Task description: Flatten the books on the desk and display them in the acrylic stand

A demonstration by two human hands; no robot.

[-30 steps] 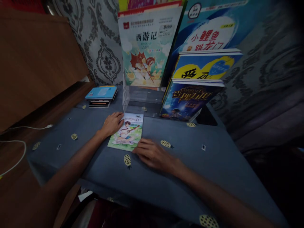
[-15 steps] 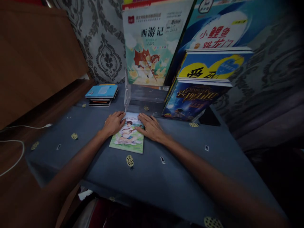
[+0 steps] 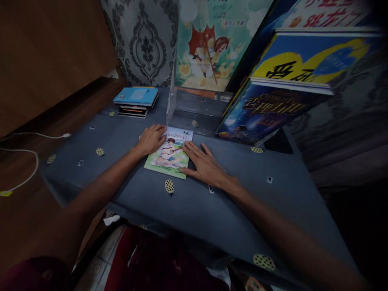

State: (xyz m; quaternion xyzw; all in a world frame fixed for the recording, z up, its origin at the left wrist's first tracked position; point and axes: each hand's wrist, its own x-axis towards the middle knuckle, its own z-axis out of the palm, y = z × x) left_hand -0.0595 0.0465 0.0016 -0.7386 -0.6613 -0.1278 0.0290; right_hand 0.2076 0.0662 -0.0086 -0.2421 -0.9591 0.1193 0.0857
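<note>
A thin book with a cartoon guitar player on its green and white cover lies flat on the dark cloth. My left hand rests along its upper left edge, fingers stretched out and thumb on the cover. At the right edge, my right hand lies spread, its fingertips on the cover beside the guitar and its thumb by the lower right corner. Neither hand grips the book. Just behind it stands a clear acrylic holder, which holds a tall book.
Several upright books, a dark blue one in front, stand at the back right by a black flat object. A small stack of books lies at the back left. White cables run left of the cloth-covered table.
My right hand has slid from the book's upper right corner down its right edge, uncovering the top of the cover. My left hand stays at the left edge. The camera view has tilted down.
</note>
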